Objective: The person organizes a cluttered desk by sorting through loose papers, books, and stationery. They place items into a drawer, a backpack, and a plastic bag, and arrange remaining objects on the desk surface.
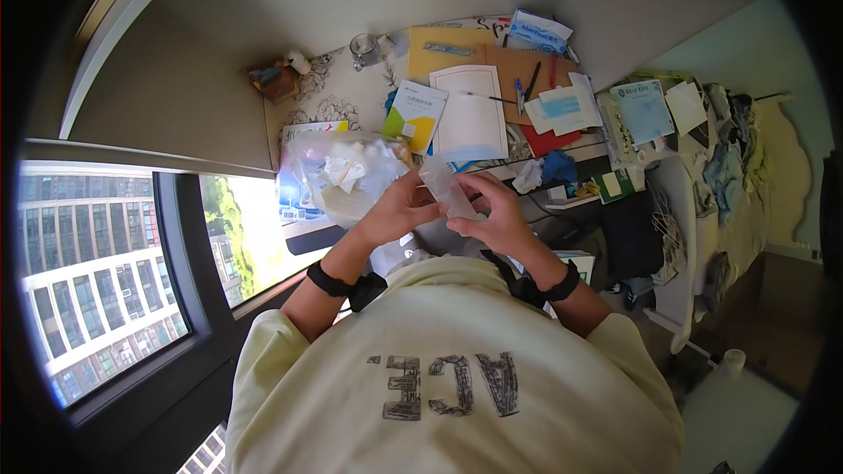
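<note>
In front of my chest I hold a small translucent white plastic piece (446,187), long and flattened like a packet or sleeve; what is in it, if anything, I cannot tell. My left hand (402,207) grips its left side, with the thumb near its lower middle. Around its lower right end curl the fingers of my right hand (490,210). Just beyond my left hand sits a clear plastic bag (316,174) filled with crumpled paper and wrappers. A white, green and yellow booklet (416,112) lies past the hands, beside a bordered white sheet (469,108).
Pens (527,89), a brown envelope (504,62) and a blue-and-white tissue pack (540,31) cover the desk's far side. A drinking glass (363,49) stands near the wall. Crumpled blue cloth or paper (560,166) is at right. A window (105,276) is on the left.
</note>
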`<state>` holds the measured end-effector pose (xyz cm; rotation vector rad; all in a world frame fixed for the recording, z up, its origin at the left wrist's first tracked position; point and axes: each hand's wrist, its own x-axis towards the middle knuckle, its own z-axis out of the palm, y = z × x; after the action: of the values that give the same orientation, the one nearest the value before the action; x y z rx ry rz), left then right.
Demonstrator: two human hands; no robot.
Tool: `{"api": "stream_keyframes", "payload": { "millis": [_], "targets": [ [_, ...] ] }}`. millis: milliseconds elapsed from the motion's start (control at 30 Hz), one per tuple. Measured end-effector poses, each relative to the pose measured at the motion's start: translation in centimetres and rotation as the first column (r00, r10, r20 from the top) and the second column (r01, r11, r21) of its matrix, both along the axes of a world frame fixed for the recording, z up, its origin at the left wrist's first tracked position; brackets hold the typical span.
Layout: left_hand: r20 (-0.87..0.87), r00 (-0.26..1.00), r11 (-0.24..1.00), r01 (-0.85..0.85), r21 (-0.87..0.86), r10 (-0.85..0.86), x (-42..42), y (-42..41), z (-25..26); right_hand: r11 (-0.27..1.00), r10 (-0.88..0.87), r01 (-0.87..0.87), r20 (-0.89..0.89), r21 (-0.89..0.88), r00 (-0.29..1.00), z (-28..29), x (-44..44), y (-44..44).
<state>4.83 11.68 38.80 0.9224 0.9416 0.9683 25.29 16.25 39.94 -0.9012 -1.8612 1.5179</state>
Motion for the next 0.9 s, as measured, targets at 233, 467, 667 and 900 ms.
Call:
{"api": "stream_keyframes", "payload": {
  "millis": [233,467,667,900],
  "targets": [
    [0.127,0.992,0.994,-0.016,0.112,0.002,-1.4,-0.6,1.9,0.875,-0.004,-0.033,0.075,0.482,0.997,3.7,-0.6,0.1],
    [0.160,0.986,0.989,-0.071,0.129,0.050,-0.9,-0.6,2.5,0.891,-0.005,-0.010,0.033,0.453,0.999,3.7,-0.5,0.5],
    [0.167,0.985,0.999,-0.034,-0.018,0.037,0.5,-0.7,-0.3,0.997,-0.009,0.002,0.086,0.080,0.996,2.5,-0.6,0.3],
    [0.111,0.992,0.997,0.060,-0.048,-0.054,0.7,-0.7,0.2,1.000,0.004,-0.005,0.038,0.025,0.999,0.9,0.1,0.1]
  ]
}}
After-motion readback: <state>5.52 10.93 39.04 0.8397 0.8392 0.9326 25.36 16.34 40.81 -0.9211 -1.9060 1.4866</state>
